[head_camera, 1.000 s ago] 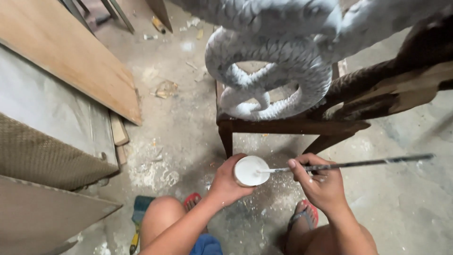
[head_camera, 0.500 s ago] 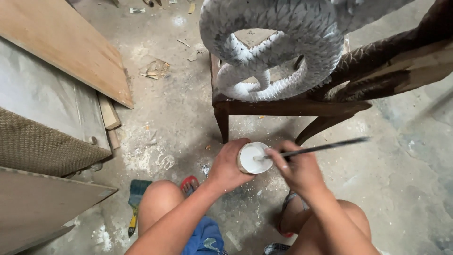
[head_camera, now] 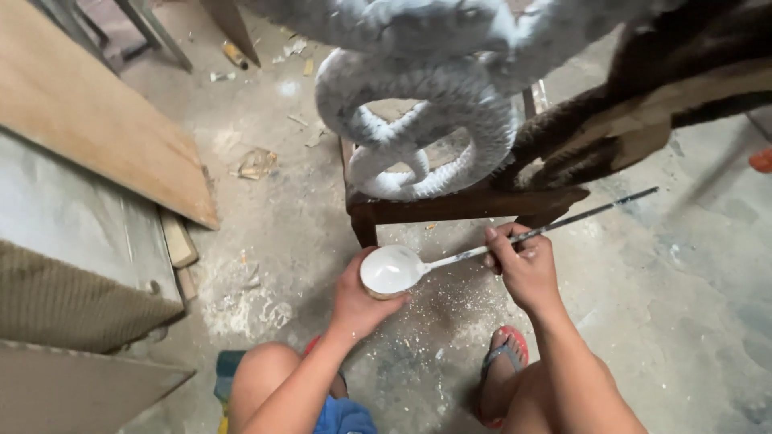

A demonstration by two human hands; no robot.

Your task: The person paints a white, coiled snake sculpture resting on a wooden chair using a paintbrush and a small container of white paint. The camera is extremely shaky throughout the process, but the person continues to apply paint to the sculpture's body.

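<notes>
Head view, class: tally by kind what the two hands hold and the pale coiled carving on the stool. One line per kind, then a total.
Small round bowls of white paint, held by the left hand: 1
Long thin brushes, held by the right hand: 1
Grey-white coiled snake sculptures: 1
Dark wooden stools: 1
Total: 4

Glossy white paint fills the small cup (head_camera: 388,271), the snake sculpture (head_camera: 426,120) looks matt grey, the floor (head_camera: 683,281) rough concrete.
</notes>
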